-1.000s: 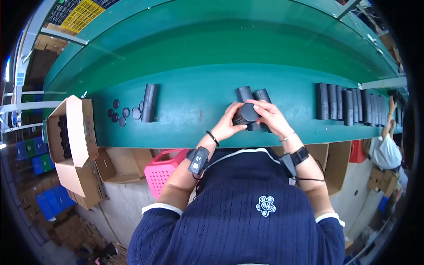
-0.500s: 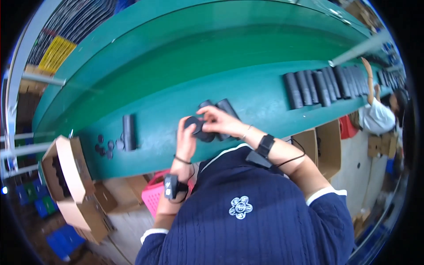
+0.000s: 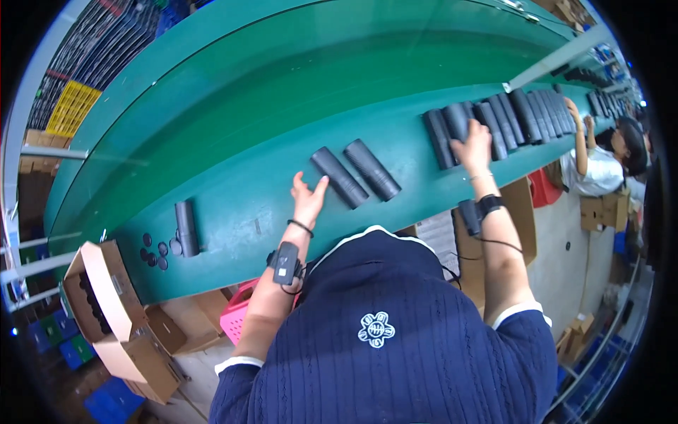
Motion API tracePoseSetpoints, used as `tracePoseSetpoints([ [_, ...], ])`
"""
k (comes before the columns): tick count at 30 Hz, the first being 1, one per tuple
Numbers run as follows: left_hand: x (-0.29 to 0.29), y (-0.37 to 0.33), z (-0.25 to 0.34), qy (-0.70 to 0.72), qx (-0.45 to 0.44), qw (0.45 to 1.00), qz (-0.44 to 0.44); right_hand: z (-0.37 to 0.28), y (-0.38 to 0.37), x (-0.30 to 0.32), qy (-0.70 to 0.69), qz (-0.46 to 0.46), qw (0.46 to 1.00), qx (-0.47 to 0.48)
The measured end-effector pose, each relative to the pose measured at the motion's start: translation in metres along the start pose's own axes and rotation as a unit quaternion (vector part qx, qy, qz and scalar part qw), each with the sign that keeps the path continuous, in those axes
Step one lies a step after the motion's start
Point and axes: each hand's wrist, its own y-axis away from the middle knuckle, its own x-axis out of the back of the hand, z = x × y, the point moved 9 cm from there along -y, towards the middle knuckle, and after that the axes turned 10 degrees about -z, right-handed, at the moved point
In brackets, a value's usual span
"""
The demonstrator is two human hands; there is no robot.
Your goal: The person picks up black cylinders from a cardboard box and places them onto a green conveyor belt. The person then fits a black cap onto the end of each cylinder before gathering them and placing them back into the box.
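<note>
My right hand [image 3: 474,147] has its fingers curled around the lower part of a black ribbed tube [image 3: 455,120] near the left end of a row of such tubes. Some of its fingers are slightly blurred. My left hand [image 3: 308,199] is open, thumb and fingers apart, with nothing in it. Just beside the left thumb, a black tube [image 3: 340,178] lies slanted on the green table [image 3: 261,177]. A second black ribbed tube [image 3: 373,170] lies roughly parallel to it on the right.
At the left, another black tube [image 3: 186,227] lies beside several small black discs [image 3: 163,249]. An open cardboard box [image 3: 113,290] stands at the table's left end. A pink basket [image 3: 236,311] sits below the front edge. A co-worker [image 3: 600,159] is at the far right.
My hands have moved apart. The right went from the middle to the tube row; the left let go of a round-ended black part and opened. Two tubes now lie uncovered in the middle.
</note>
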Motion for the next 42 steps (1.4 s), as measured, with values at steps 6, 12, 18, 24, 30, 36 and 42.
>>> tracePoseSetpoints([
  [6,-0.025,-0.012,0.009,-0.004,0.005,1.0,0.021,0.002,-0.019,0.016,0.151,0.1,0.983,0.007],
  [12,-0.042,-0.021,0.034,-0.103,-0.07,0.99,0.066,-0.116,0.036,-0.131,-0.24,-0.304,0.909,0.153],
  [18,-0.079,0.021,0.105,0.263,-0.137,0.944,-0.143,-0.184,0.086,-0.017,-0.242,-0.195,0.901,0.301],
  [24,-0.045,0.061,0.12,0.287,-0.215,0.883,-0.303,-0.211,0.082,-0.023,-0.555,-0.416,0.686,0.219],
  [30,-0.019,0.063,0.085,0.305,-0.167,0.883,-0.316,-0.251,0.109,-0.072,-0.611,-0.55,0.549,0.15],
  [36,-0.014,0.069,0.058,0.336,-0.141,0.902,-0.233,-0.264,0.135,-0.098,-0.644,-0.621,0.444,0.056],
  [42,0.005,0.073,0.066,0.303,-0.126,0.929,-0.172,-0.274,0.139,-0.1,-0.61,-0.627,0.481,0.057],
])
